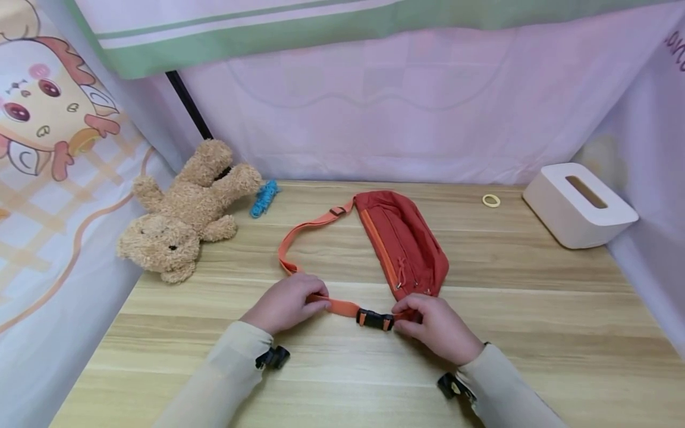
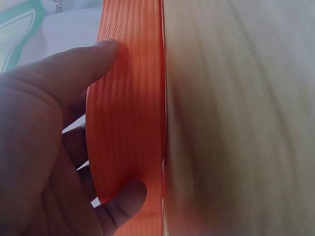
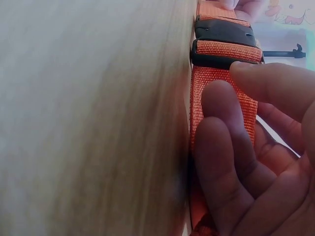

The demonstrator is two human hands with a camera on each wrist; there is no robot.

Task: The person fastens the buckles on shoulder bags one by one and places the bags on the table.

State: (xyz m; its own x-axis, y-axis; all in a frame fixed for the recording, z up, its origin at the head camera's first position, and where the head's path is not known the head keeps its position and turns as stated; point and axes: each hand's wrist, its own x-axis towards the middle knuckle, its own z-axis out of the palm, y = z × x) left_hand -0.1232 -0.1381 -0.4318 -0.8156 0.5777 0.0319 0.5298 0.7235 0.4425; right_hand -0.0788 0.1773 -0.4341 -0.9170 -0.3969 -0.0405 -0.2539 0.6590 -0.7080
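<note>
A red waist bag (image 1: 404,241) with an orange zipper lies on the table, its orange strap (image 1: 342,307) looping out to the left and round to the front. The strap's black buckle (image 1: 374,320) is fastened, between the two hands. My left hand (image 1: 289,302) holds the strap left of the buckle; in the left wrist view, thumb and fingers curl round the wide orange webbing (image 2: 128,108). My right hand (image 1: 436,327) grips the strap just right of the buckle, near the bag's lower end. In the right wrist view the thumb touches the buckle's black edge (image 3: 216,61).
A teddy bear (image 1: 187,205) lies at the left, beside a bundle of blue cord (image 1: 264,198). Toward the back right are a pale yellow ring (image 1: 490,201) and a white tissue box (image 1: 580,208). Printed cloth (image 1: 374,119) hangs behind the wooden table (image 1: 535,333).
</note>
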